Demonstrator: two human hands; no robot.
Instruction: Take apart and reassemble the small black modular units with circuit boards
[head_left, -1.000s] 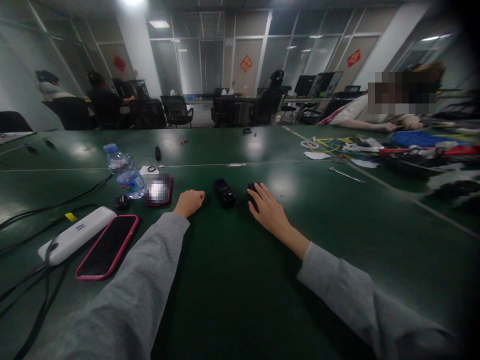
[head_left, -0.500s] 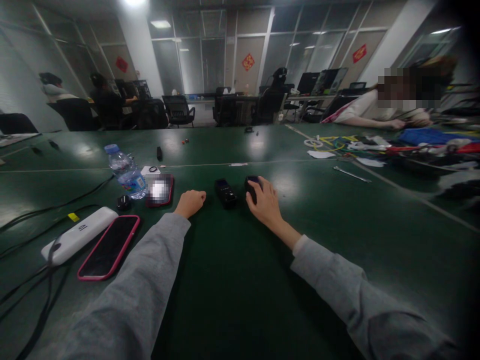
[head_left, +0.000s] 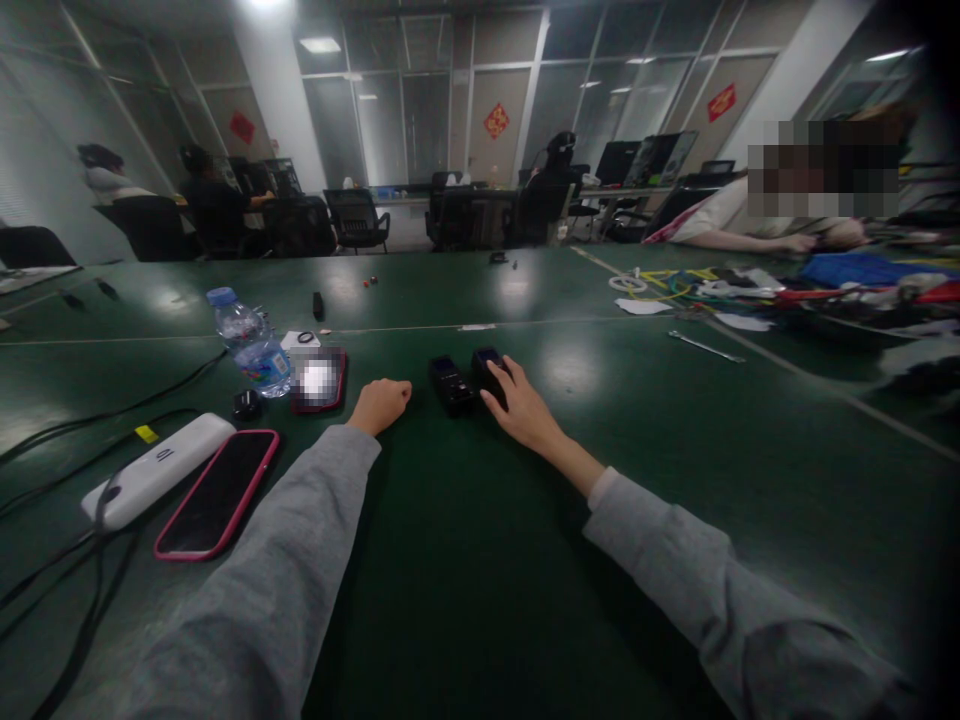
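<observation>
My right hand [head_left: 519,408] rests on the green table [head_left: 465,560], fingers wrapped over a small black device [head_left: 487,366]. That device sits right beside a second small black device [head_left: 449,383] to its left. My left hand [head_left: 381,404] lies curled in a loose fist on the table, left of both devices, with nothing visible in it. Both arms wear grey sleeves.
At left lie a pink-cased phone [head_left: 218,492], a white power bank [head_left: 155,468] with black cables, a water bottle [head_left: 250,343], a red-cased phone [head_left: 320,379] and a small black object [head_left: 245,405]. A person leans over cluttered cables [head_left: 675,285] at far right. Chairs and people sit behind.
My right hand has slid the black device leftward across the table until it sits next to the other black device. My left hand has stayed put.
</observation>
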